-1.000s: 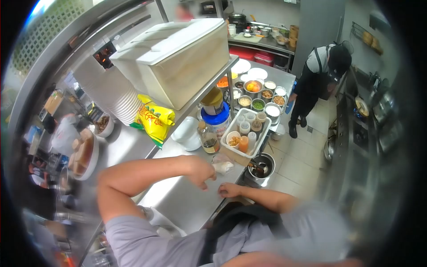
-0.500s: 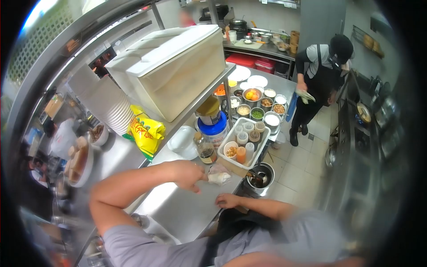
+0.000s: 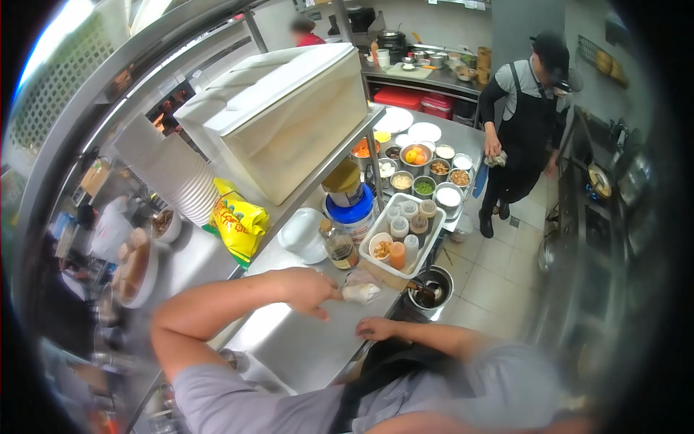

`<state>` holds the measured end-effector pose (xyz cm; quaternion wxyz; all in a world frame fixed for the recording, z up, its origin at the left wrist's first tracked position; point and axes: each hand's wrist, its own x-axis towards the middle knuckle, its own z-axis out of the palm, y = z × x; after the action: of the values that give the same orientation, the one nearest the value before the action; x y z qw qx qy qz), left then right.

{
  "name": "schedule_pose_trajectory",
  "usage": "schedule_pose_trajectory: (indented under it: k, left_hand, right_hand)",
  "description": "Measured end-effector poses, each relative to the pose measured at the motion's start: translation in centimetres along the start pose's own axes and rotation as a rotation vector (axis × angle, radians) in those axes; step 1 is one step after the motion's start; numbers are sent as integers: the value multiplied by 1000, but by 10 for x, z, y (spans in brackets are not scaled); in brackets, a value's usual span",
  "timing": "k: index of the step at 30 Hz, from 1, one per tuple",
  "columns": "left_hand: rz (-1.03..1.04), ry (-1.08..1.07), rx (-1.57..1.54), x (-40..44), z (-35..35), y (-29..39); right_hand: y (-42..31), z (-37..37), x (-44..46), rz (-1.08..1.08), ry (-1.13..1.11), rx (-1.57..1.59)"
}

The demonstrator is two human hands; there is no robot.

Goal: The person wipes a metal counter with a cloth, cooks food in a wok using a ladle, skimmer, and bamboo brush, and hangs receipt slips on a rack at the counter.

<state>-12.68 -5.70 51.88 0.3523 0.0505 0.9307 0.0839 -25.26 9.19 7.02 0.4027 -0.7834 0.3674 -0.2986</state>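
My left hand hangs low over the steel counter, its index finger stretched to the edge of a crumpled whitish cloth. The thumb side points down, apart from that finger, and I see no grip on the cloth. At the counter's near edge rests my right hand, fingers loosely bent and holding nothing visible. Just beyond the cloth stand a glass bottle of dark liquid and a blue-lidded tub. A white bin of squeeze bottles and a small bowl sits further right.
Several ingredient pots and white plates cover the far counter. Overhead, a shelf carries a large white container and a yellow bag. A metal pot stands below the bin. A co-worker holds a cloth near the stove.
The view has shifted slightly. The co-worker has straightened up, with the cloth now bunched in one hand. My hands keep nearly the same positions on the counter.
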Motion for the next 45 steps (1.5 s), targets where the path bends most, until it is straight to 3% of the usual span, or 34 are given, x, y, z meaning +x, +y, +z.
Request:
schedule_pose_trajectory:
  k: [15,18,20,24,27,29,30,32,35,36,37,38,39,41,43,45]
  left_hand:
    - [-46,-66,121,10,4,7]
    - [-41,-31,120,15,10,3]
    - [-1,109,281,19,10,-2]
    - [-1,224,295,23,0,2]
    - [-87,190,104,44,3,21]
    - [13,397,-319,85,28,35]
    - [6,407,-522,117,35,52]
    - [60,421,-907,204,38,98]
    - [324,409,-1494,367,29,188]
    - [324,414,-1505,398,15,200]
    - [516,336,-1359,425,2,216]
    - [701,262,-1211,448,-6,229]
    - [679,197,-1189,462,-12,228]
    - [385,-122,-992,483,-45,206]
    - [90,-247,-397,508,-82,189]
    - [33,-183,-369,542,-84,170]
  right_hand:
    - [-2,5,-1,29,49,3]
    - [-11,6,-24,121,34,13]
    - [-36,-7,-38,339,-157,363]
    - [-37,-17,-113,427,-230,448]
    - [3,-11,-212,507,-121,486]
    - [25,-16,-290,836,26,352]
    - [27,-26,-327,855,17,345]
    - [33,-56,-399,1220,-155,158]
    - [71,-73,-515,1179,-86,198]
    - [96,-68,-553,1116,-52,217]
    - [121,-62,-590,1052,-20,235]
    - [132,-76,-617,940,-139,30]
    - [129,-82,-642,813,-260,-153]
    - [115,-123,-655,1061,-12,220]
    - [128,-168,-661,1105,88,315]
    - [133,-184,-674,1090,77,320]
